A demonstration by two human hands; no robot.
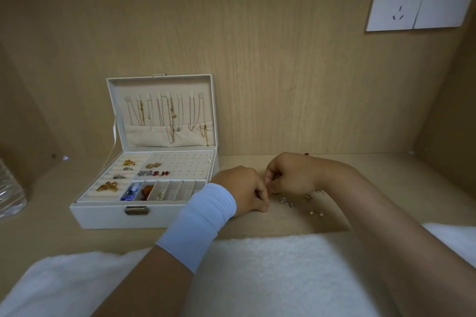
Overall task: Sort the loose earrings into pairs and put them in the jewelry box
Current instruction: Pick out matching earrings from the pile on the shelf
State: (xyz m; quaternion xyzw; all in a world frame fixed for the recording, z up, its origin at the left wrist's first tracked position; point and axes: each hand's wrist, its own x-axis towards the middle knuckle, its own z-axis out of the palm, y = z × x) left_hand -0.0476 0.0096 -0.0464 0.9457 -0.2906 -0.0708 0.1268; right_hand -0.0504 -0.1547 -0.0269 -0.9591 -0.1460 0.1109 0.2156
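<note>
The white jewelry box (103, 216) stands open at the left, chains hanging in its lid. Its perforated earring panel (185, 165) holds a few earrings at its left side, with rings and brooches in the slots beside it. Several loose earrings (288, 202) lie on the wooden surface right of the box. My left hand (239, 190), a white wristband on its wrist, and my right hand (291, 175) meet fingertip to fingertip just above the loose earrings, fingers curled. They pinch something very small between them; it is mostly hidden by the fingers.
A clear ribbed glass object (10, 193) sits at the far left edge. A white fluffy cloth (257, 270) covers the near side. A white wall socket (417, 2) is on the back panel at upper right. Wooden walls enclose both sides.
</note>
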